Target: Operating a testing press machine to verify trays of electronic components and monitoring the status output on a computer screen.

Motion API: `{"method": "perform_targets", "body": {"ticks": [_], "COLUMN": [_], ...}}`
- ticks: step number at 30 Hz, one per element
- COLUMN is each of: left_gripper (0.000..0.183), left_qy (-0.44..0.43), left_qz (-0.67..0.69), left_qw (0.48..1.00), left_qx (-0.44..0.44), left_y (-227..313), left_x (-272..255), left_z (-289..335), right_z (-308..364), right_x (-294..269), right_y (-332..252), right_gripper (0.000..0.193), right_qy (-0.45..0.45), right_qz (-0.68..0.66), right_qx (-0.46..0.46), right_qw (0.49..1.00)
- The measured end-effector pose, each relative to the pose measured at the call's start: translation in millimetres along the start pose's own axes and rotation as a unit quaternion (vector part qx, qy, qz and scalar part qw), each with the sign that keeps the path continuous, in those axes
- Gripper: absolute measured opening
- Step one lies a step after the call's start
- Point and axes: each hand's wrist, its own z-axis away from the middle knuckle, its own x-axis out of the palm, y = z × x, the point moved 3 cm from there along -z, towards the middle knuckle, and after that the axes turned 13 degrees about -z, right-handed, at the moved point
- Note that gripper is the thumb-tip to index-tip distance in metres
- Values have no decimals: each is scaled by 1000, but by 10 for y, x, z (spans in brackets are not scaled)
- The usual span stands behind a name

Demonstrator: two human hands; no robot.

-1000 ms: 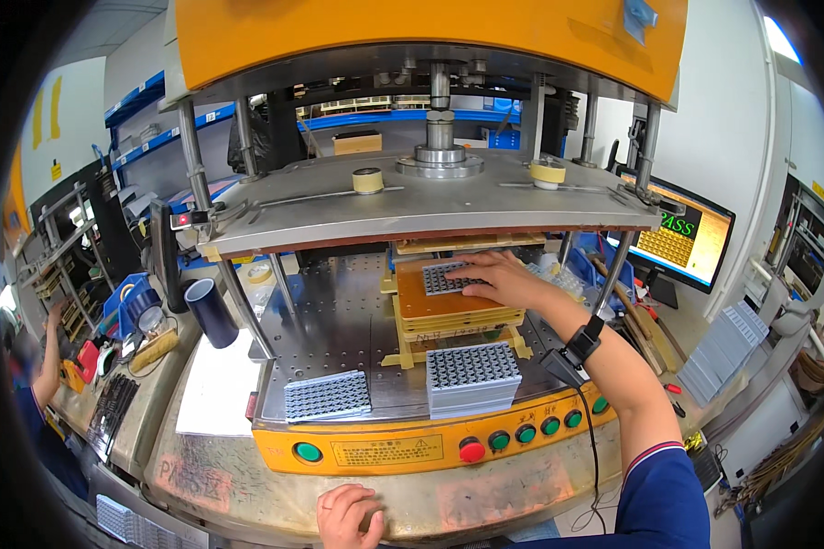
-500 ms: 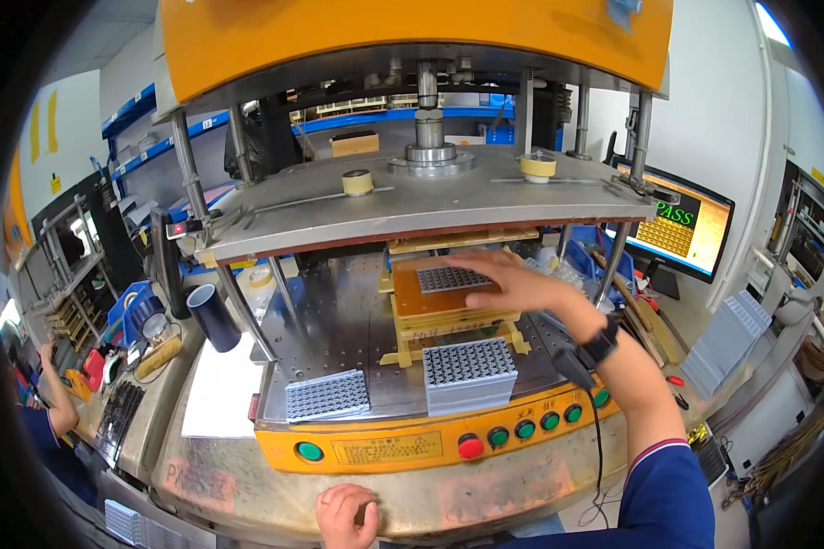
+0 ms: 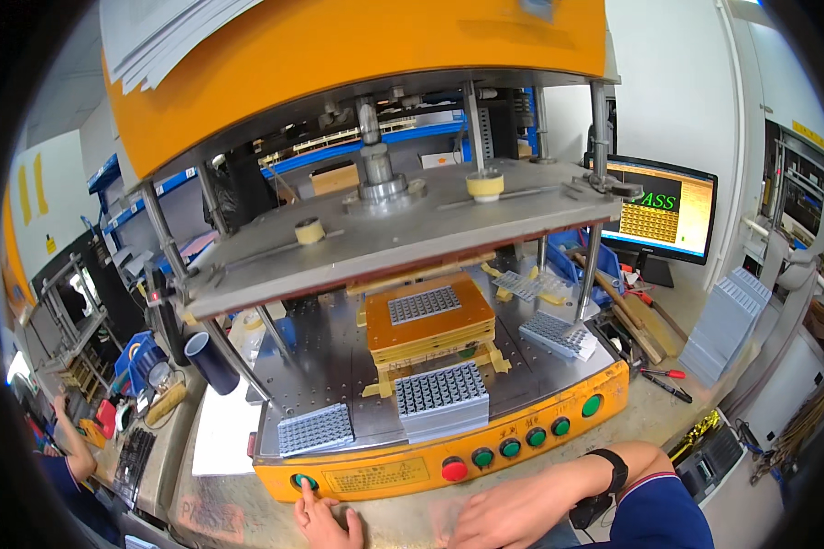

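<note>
My left hand [image 3: 328, 525] is at the press's front panel, its index fingertip on the left green button [image 3: 305, 481] and its thumb held apart; it holds nothing. Low in front of the panel is my right hand [image 3: 513, 509], its fingers blurred and partly cut off by the lower edge. A grey patterned sheet [image 3: 425, 304] lies on the orange-brown plate of the fixture [image 3: 383, 322], beneath the raised metal press plate [image 3: 412, 229]. In front of the fixture stands a stack of similar grey sheets [image 3: 443, 403]. Another grey stack [image 3: 316, 430] lies to its left.
A red button [image 3: 454, 469] and several green ones line the orange panel. More grey sheets [image 3: 555, 335] lie at the bed's right. Metal posts [image 3: 589, 273] flank the bed. A monitor [image 3: 664, 210] stands at right, a dark cup [image 3: 211, 362] at left. Another person's arm [image 3: 75, 435] shows far left.
My right hand has drawn back from above the fixture to the front of the panel. My left hand has moved up from the table edge onto the green button. The view has tilted.
</note>
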Motion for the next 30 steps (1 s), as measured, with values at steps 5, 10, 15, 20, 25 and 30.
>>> {"method": "perform_targets", "body": {"ticks": [5,10,15,20,25,30], "left_gripper": [26,23,28,30,30,26], "left_qy": [78,122,139,121,117,131], "left_qz": [35,28,-4,24,22,21], "left_qw": [996,992,990,992,993,991], "left_qx": [-7,9,11,-7,-14,-5], "left_y": [5,-61,-13,4,-23,-90], "left_x": [-80,-66,-171,-154,-130,-75], "left_z": [0,64,45,20,46,94], "right_z": [65,55,17,34,44,46], "right_x": [65,98,61,61,39,42], "right_y": [43,167,234,264,251,227], "right_gripper": [52,46,39,36,36,36], "right_qy": [-32,12,22,17,20,16], "right_qz": [-38,-43,-43,-39,-32,-32], "right_qx": [27,-25,-47,-33,-35,-10], "right_qw": [998,999,998,999,999,999]}}
